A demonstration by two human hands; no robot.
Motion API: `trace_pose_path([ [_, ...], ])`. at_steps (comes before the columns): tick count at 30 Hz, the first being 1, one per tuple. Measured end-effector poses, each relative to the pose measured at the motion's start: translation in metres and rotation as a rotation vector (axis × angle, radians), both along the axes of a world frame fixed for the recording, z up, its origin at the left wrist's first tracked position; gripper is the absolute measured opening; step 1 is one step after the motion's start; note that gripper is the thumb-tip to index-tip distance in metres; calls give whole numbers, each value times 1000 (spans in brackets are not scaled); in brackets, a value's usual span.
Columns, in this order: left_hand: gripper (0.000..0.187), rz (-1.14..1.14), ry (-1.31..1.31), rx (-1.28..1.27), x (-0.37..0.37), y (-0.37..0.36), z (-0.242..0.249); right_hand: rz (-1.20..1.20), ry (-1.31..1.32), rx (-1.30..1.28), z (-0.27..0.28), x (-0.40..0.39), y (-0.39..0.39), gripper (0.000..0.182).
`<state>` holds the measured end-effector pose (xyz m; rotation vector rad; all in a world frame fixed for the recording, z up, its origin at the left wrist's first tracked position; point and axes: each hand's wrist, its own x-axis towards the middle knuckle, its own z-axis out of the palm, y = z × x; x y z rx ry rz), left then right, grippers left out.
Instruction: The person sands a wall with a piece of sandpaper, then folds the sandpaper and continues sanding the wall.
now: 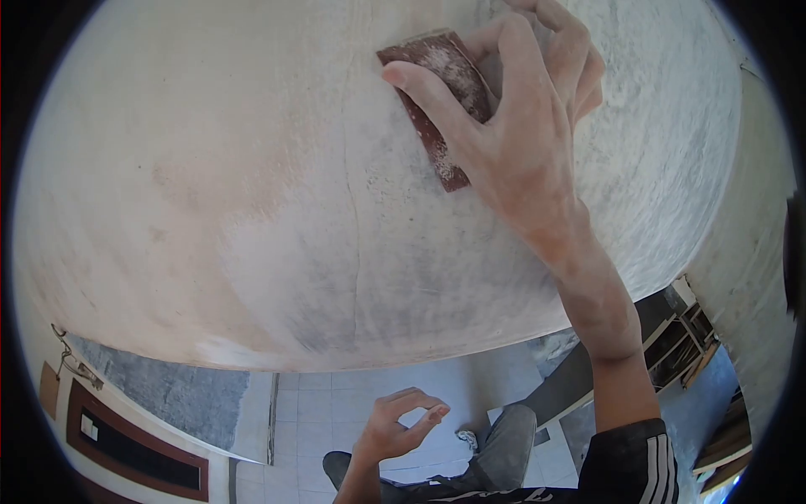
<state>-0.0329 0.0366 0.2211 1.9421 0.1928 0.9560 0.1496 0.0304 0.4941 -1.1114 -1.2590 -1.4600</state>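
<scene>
Right hand (537,126)'s got the dusty brown sandpaper (457,76) gripped between thumb and fingers, top of the frame just right of centre, up against the cracked plaster (285,193). Left hand (395,428)'s loosely curled, half open, bottom centre.

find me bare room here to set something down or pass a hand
Free: the wall left of the crack, and the stretch between the crack and the right forearm. Tiled floor also shows bare left of the left hand. Crowded: around the right hand, which grips a brown pad.
</scene>
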Motion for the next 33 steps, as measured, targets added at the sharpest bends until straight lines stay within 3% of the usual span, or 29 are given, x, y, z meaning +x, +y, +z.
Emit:
trace_pose_path([
  [5, 3, 50, 65, -39, -19, 4, -9, 0, 42, -6, -46, 31, -14, 46],
  [8, 2, 55, 45, -43, -11, 6, -11, -28, -13, 44, -3, 10, -6, 44],
  [11, 5, -40, -20, 14, 3, -3, -3, -4, 34, 48, 3, 2, -1, 43],
  [15, 5, 1, 13, -27, -6, -4, -10, 46, -50, 56, -58, 22, -1, 47],
  [19, 5, 64, 50, -44, -15, -2, -14, -1, 40, 145, 6, 15, -3, 46],
  [22, 5, 62, 23, -53, -17, -4, -16, 81, 136, 170, -3, 6, 6, 44],
  [26, 6, 88, 40, -50, -20, -4, -18, 65, 27, 65, -59, 5, 4, 40],
  [29, 6, 95, 51, -73, -19, -5, -20, 30, 7, 104, -12, -3, 4, 39],
  [33, 8, 60, 22, -47, -14, -14, -11, 61, 26, 133, -22, -1, 10, 40],
])
